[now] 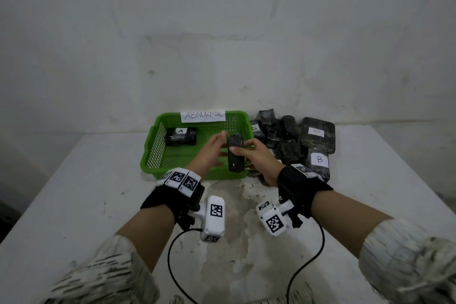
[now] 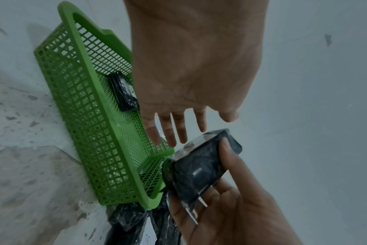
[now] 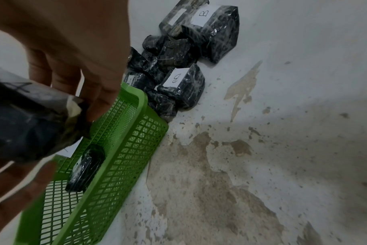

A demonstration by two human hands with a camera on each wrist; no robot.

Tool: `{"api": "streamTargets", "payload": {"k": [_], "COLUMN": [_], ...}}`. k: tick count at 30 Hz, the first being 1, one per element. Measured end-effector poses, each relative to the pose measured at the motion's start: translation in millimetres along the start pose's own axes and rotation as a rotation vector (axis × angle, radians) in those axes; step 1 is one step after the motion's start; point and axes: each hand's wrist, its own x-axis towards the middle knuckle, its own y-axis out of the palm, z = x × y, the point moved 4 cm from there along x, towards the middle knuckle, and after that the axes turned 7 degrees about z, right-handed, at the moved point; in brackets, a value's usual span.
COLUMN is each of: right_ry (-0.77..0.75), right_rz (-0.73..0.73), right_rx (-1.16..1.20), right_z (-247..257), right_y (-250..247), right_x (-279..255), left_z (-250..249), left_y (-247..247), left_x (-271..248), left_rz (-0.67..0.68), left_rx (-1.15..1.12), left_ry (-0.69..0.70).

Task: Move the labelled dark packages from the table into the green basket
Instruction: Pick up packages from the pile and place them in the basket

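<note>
A green mesh basket [image 1: 151,148] stands on the white table [image 1: 98,205] with one dark package labelled A [image 1: 180,136] lying in its far left corner. Over the basket's right half my right hand [image 1: 246,150] grips another dark wrapped package [image 1: 235,158], held upright. My left hand [image 1: 220,142] is beside it on the left, fingers straight. In the left wrist view those fingertips [image 2: 183,137] come close to the package's top [image 2: 201,165]; contact is unclear. The right wrist view shows the held package [image 3: 25,124] above the basket [image 3: 124,157].
A pile of several dark packages [image 1: 296,140], some labelled B, lies right of the basket against the wall. A paper sign reading ABNORMAL [image 1: 202,115] is on the basket's far rim. The table's near middle has worn, stained patches [image 1: 237,242].
</note>
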Motion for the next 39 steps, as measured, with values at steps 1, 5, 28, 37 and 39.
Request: {"api": "streamTargets", "payload": {"k": [1, 5, 28, 37, 39], "right_ry": [0.004, 0.035, 0.051, -0.007, -0.017], "right_rz": [0.0, 0.051, 0.153, 0.089, 0.058], "right_rx": [0.009, 0.122, 0.209, 0.346, 0.309], "right_z": [-1.9, -3.8, -4.1, 2.5, 3.2], "right_y": [-0.2, 1.5, 3.6, -1.4, -2.6], "right_x": [0.9, 0.9, 0.4, -0.7, -0.1], "left_z": [-1.2, -2.3, 7.7, 1.4, 1.2], "left_y": [0.7, 2.8, -4.3, 1.6, 3.0], "left_x": [1.1, 6.7, 6.8, 4.0, 3.4], "left_rz": [0.015, 0.032, 0.013, 0.107, 0.126], "left_rx": [-0.02, -0.036, -0.163, -0.08, -0.043], "left_ry": [0.008, 0.018, 0.123, 0.253, 0.247]}}
